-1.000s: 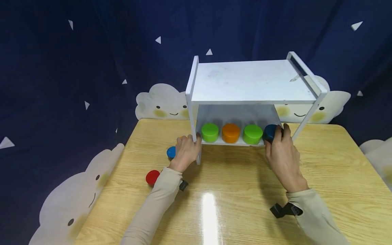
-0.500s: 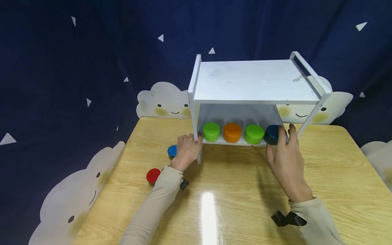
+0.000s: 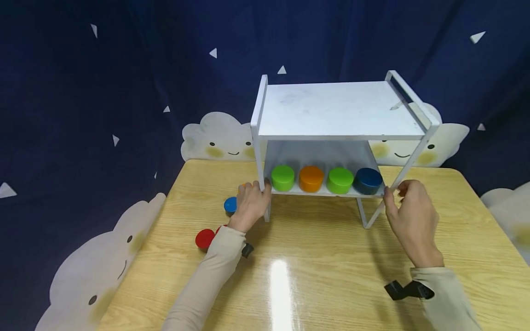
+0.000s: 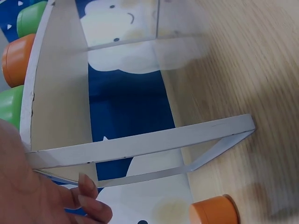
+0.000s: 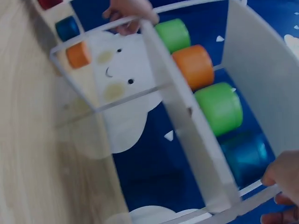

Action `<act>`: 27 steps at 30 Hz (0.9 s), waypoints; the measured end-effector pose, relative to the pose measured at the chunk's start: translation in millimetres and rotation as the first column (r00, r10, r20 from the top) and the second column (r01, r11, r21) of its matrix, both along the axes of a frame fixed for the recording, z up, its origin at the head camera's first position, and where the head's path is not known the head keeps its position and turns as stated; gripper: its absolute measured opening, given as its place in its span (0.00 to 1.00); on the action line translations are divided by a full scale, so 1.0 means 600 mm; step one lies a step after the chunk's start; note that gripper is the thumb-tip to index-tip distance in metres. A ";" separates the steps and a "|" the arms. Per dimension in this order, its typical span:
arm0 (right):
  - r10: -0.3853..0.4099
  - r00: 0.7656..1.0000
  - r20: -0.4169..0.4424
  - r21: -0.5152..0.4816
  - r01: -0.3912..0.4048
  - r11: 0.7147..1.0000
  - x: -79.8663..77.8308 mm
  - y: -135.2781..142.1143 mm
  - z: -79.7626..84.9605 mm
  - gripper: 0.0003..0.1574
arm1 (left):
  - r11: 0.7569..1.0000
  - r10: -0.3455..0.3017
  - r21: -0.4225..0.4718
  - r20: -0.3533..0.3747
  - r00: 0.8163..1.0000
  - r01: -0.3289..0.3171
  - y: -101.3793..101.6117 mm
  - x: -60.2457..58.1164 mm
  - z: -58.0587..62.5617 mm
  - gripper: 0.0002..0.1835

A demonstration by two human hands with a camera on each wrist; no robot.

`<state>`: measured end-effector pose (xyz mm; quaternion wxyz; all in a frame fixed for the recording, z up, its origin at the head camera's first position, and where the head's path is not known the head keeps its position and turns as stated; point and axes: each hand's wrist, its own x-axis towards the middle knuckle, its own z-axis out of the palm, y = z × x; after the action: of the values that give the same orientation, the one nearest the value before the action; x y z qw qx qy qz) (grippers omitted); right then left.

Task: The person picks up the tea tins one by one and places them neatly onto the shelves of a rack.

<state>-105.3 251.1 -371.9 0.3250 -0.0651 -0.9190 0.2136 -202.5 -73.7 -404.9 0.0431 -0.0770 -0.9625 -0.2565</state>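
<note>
Currently, our left hand [image 3: 251,204] clamped on the white shelf [image 3: 339,110] at left, our right hand [image 3: 414,220] likewise at right, four cylinders [image 3: 311,180] aboard, smiling-cloud prints [image 3: 221,138] behind.

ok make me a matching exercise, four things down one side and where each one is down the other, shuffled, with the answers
1. left hand
2. dark blue cylinder
3. right hand
4. red cylinders

a. at the rack's right side
b. on the table
c. at the rack's left side
d. right end of the row in the rack

Pairs: 1-c, 2-d, 3-a, 4-b
</note>
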 end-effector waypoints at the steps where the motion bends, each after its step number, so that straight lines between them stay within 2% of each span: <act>1: -0.003 0.999 0.040 0.006 0.003 1.000 -0.003 0.005 -0.003 0.21 | 1.000 0.002 0.007 -0.007 1.000 -0.002 0.000 0.000 -0.001 0.28; 4: 0.007 0.991 0.130 0.026 -0.010 1.000 -0.012 0.018 -0.009 0.23 | 0.999 0.008 0.036 -0.017 1.000 -0.007 0.000 0.002 -0.002 0.27; 8: 0.017 0.983 0.180 0.078 -0.031 0.996 -0.032 0.034 -0.015 0.26 | 0.998 0.022 0.067 -0.033 0.999 -0.020 -0.002 0.004 -0.002 0.28; 13: -0.009 0.969 0.249 0.172 -0.035 0.985 -0.054 0.049 -0.027 0.34 | 0.999 0.021 0.033 -0.082 0.996 -0.018 -0.013 0.016 -0.007 0.34; 17: 0.009 0.965 0.261 0.174 -0.056 0.983 -0.060 0.056 -0.038 0.32 | 1.000 -0.014 0.012 -0.104 0.994 0.016 -0.023 0.031 -0.014 0.36; 23: 0.059 0.961 0.270 0.137 -0.099 0.986 -0.069 0.058 -0.045 0.27 | 0.999 -0.045 0.005 -0.099 0.994 0.046 -0.039 0.062 -0.032 0.29; 27: 0.063 0.961 0.268 0.127 -0.100 0.987 -0.069 0.060 -0.048 0.26 | 0.998 -0.015 -0.057 -0.059 0.998 0.012 -0.061 0.085 -0.050 0.20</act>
<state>-146.9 287.2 -400.4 0.1948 -0.0321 -0.9686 0.1513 -151.5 -110.2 -435.1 0.0680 -0.0923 -0.9671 -0.2270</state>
